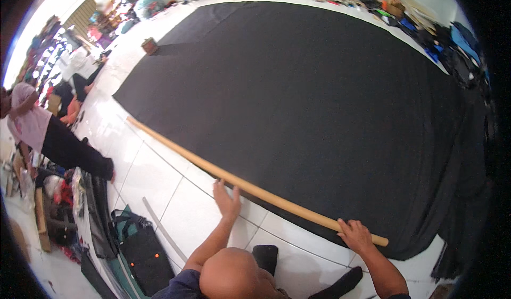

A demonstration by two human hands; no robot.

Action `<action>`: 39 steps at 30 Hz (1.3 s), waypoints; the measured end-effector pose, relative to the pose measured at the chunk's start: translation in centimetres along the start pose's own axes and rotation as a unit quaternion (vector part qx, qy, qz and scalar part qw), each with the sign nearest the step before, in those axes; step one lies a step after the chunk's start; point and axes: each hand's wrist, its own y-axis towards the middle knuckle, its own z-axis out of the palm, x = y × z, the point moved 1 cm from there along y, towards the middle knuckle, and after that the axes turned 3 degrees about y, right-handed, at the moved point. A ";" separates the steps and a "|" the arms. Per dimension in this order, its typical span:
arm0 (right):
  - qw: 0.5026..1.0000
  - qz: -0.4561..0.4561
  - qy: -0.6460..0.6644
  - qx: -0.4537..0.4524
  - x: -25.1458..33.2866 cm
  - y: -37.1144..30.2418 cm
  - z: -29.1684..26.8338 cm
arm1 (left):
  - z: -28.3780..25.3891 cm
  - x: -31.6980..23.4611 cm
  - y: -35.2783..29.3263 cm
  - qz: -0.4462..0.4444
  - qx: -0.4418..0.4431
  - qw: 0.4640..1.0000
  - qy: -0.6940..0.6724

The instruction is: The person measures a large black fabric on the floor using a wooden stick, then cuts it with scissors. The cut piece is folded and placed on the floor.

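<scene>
A long tan cardboard tube (287,205) lies along the near edge of a large black cloth (298,97) spread over the floor. My right hand (355,235) is on the tube near its right end, fingers curled over the top. Around the tube's middle, my left hand (227,199) is at its near side, with fingers and thumb apart. Its fingertips come up to the tube; whether they press on it I cannot tell. The cloth looks mostly flat, with folds toward the right side.
White floor tiles (159,176) border the cloth. A small brown block (149,46) sits at its far left edge. At left stand another person (53,129) and a black bag (143,256) near a grey strip (162,229). Piled items (420,27) line the far right.
</scene>
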 end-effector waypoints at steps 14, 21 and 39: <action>0.910 0.386 0.009 -0.150 -13.3 -11.4 1.6 | 2.1 -1.2 -0.6 0.071 0.158 0.973 0.152; 0.834 0.515 0.010 -0.198 -18.9 -16.3 4.4 | 2.0 -1.4 -0.4 0.089 0.123 0.978 0.145; 0.950 0.142 0.080 -0.266 -1.3 15.8 -8.8 | 7.8 -1.3 21.1 0.030 0.033 0.984 0.172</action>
